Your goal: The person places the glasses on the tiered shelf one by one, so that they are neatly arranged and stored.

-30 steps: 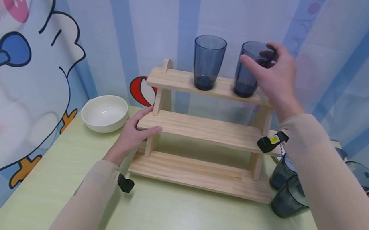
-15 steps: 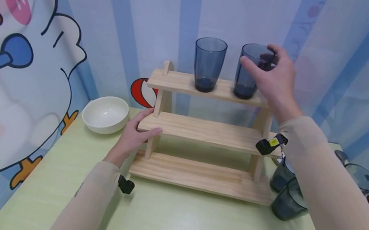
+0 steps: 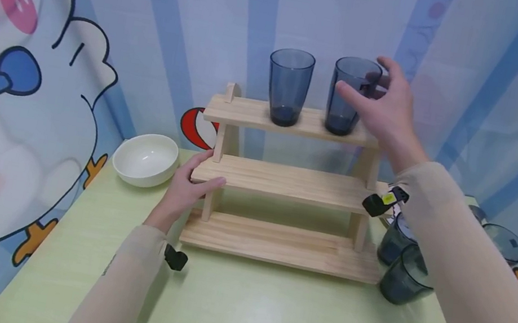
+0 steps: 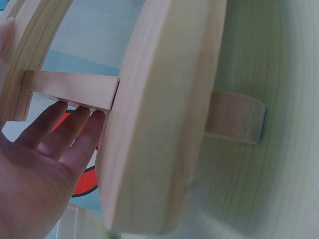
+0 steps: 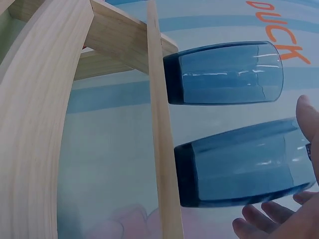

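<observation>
A three-tier wooden display shelf (image 3: pixel 286 180) stands on the table. My left hand (image 3: pixel 184 189) holds its left end at the middle tier, thumb by the front edge; in the left wrist view, fingers (image 4: pixel 65 132) touch a wooden upright. On the top tier two blue-tinted glasses stand upright: a left glass (image 3: pixel 288 89) and a right glass (image 3: pixel 342 104). Around the right glass's far side is my right hand (image 3: pixel 388 109), thumb in front and fingers spread. In the right wrist view, a gap shows between several fingertips (image 5: pixel 254 219) and that glass (image 5: pixel 244 167).
A white bowl (image 3: pixel 146 160) sits on the table (image 3: pixel 265 311) left of the shelf. Several dark glasses (image 3: pixel 406 277) stand to the right, partly hidden by my right forearm. A printed curtain (image 3: pixel 193 30) hangs behind.
My right hand has shifted slightly right relative to the right glass, its fingers coming off it. The glass stays on the top tier. My left hand keeps its place.
</observation>
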The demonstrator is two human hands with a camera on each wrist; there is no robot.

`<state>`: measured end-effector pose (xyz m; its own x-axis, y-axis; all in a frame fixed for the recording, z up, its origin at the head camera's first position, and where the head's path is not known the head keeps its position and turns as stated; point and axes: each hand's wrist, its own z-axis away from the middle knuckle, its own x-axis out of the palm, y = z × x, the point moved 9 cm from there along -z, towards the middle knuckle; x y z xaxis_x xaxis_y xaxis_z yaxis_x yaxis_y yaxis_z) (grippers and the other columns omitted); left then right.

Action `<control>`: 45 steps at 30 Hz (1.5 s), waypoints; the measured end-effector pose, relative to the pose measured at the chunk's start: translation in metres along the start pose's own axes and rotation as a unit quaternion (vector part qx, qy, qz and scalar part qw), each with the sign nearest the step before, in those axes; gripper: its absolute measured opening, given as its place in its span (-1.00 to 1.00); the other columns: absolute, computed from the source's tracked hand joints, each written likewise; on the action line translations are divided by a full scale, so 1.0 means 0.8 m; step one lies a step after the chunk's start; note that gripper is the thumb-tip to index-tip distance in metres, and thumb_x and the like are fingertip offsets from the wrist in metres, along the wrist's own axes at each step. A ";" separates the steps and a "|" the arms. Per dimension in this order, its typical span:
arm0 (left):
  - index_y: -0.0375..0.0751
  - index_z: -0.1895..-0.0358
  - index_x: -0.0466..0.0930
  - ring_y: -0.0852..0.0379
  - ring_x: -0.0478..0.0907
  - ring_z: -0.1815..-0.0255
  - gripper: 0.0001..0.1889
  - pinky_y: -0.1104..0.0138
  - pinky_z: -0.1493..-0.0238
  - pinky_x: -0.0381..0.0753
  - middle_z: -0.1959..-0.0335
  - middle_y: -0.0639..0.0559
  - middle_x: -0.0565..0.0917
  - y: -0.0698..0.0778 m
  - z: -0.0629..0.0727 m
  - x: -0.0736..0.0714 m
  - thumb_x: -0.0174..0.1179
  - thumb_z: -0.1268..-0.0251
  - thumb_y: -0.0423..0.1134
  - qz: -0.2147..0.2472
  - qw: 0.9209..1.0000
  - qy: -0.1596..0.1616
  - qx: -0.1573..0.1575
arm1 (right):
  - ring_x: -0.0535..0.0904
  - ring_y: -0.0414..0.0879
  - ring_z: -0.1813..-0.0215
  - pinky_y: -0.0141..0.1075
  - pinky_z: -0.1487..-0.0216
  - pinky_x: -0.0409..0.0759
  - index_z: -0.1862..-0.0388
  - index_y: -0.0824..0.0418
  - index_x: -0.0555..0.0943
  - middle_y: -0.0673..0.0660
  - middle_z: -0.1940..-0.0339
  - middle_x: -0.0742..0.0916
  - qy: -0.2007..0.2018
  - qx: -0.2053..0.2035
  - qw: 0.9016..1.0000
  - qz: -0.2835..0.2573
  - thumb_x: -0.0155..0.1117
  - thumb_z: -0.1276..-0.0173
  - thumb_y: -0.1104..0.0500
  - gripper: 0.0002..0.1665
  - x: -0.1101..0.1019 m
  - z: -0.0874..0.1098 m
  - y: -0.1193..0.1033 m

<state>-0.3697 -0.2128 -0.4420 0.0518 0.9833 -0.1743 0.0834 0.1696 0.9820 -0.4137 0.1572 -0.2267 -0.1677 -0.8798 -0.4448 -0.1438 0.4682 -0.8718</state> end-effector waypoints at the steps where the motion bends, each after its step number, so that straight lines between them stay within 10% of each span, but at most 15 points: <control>1: 0.27 -0.62 0.29 -0.16 0.56 -0.30 -0.17 -0.03 -0.23 0.66 -0.49 -0.09 0.41 0.000 0.000 -0.001 0.49 -0.34 -0.06 0.001 1.000 0.001 0.000 | 0.30 0.01 -0.61 -0.05 -0.55 0.36 -0.74 -0.29 0.02 0.06 -0.68 0.31 -0.003 -0.001 1.000 -0.003 0.47 -0.29 -0.38 0.20 -0.001 0.001 0.001; 32: 0.33 -0.62 0.27 -0.16 0.57 -0.29 -0.14 -0.02 -0.19 0.68 -0.50 -0.08 0.40 -0.003 0.004 -0.001 0.51 -0.30 0.02 -0.009 1.000 -0.002 -0.009 | 0.31 0.09 -0.62 0.23 -0.49 0.37 -0.72 -0.31 0.08 -0.01 -0.69 0.32 -0.026 -0.041 0.999 0.021 0.38 -0.47 -0.20 0.00 -0.091 0.076 0.066; 40: 0.33 -0.63 0.26 -0.16 0.57 -0.28 -0.14 -0.02 -0.19 0.68 -0.52 -0.06 0.37 -0.002 0.002 -0.001 0.50 -0.31 0.00 -0.008 1.000 -0.002 -0.009 | 0.34 0.16 -0.60 0.06 -0.52 0.41 -0.72 -0.30 0.09 0.04 -0.69 0.32 -0.040 -0.052 0.996 0.059 0.41 -0.49 -0.09 -0.01 -0.106 0.109 0.089; 45: 0.33 -0.64 0.25 -0.17 0.57 -0.29 -0.14 -0.04 -0.21 0.67 -0.55 -0.05 0.34 -0.001 0.001 -0.002 0.49 -0.32 0.01 -0.012 1.000 -0.002 -0.007 | 0.35 0.17 -0.59 -0.49 -0.40 0.43 -0.73 -0.25 0.10 0.10 -0.68 0.33 -0.051 -0.070 0.993 0.080 0.45 -0.47 0.02 0.01 -0.114 0.131 0.104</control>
<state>-0.3694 -0.2141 -0.4423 0.0535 0.9787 -0.1983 0.0710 0.1944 0.9783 -0.3083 0.2678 -0.2798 -0.0998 -0.7938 -0.6000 -0.2588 0.6030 -0.7546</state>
